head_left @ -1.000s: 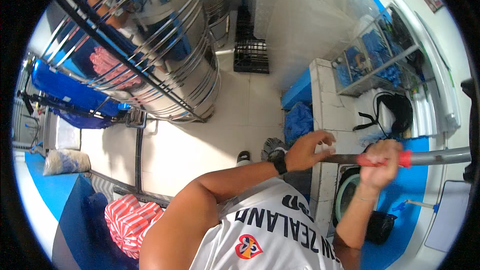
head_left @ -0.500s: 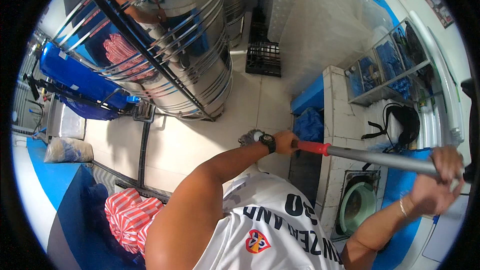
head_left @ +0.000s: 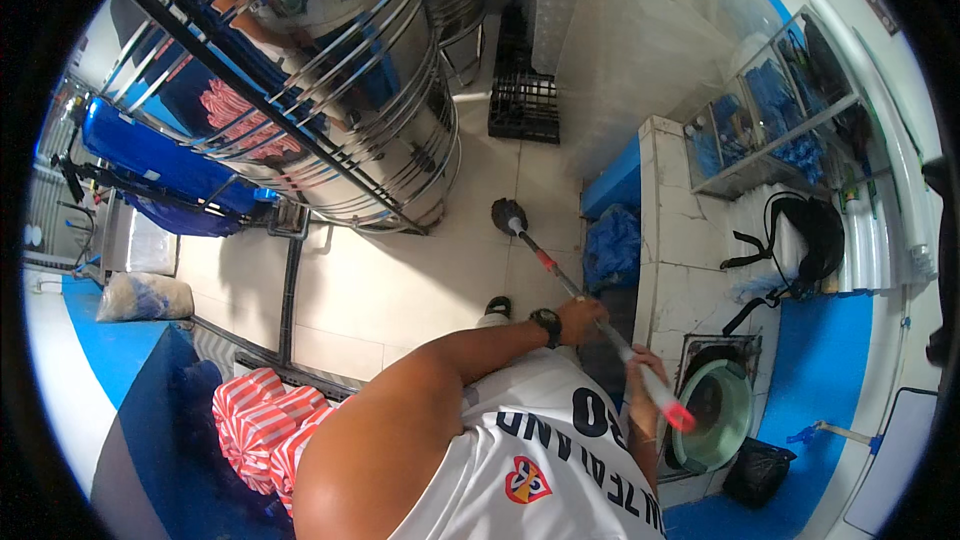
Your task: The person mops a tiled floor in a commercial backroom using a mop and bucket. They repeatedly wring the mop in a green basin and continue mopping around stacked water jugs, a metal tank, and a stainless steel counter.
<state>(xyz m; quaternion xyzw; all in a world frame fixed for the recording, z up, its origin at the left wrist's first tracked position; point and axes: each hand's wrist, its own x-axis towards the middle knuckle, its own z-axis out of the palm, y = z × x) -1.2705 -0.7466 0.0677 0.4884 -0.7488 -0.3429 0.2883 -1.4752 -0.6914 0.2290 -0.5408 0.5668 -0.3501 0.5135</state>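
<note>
A mop with a grey and red handle (head_left: 563,280) slants across in front of my body. Its dark, shaggy mop head (head_left: 508,214) is on the tiled floor ahead of me. My left hand (head_left: 580,322), with a black watch at the wrist, is closed round the middle of the handle. Further up, close to my side, my right hand (head_left: 643,372) grips the handle near its red end, partly smeared by motion. That red end hangs over a pale green basin (head_left: 727,415), which sits in a square recess at my right.
Large steel tanks (head_left: 400,130) with metal rails stand ahead on the left. A black crate (head_left: 524,108) lies on the floor beyond the mop. To the right runs a tiled ledge (head_left: 680,240) with a wire rack (head_left: 770,125). Red-striped cloth (head_left: 262,425) lies at lower left.
The mop has swung round: its head is now out on the floor ahead, clear of my body. My right hand has come in from the far right to my side.
</note>
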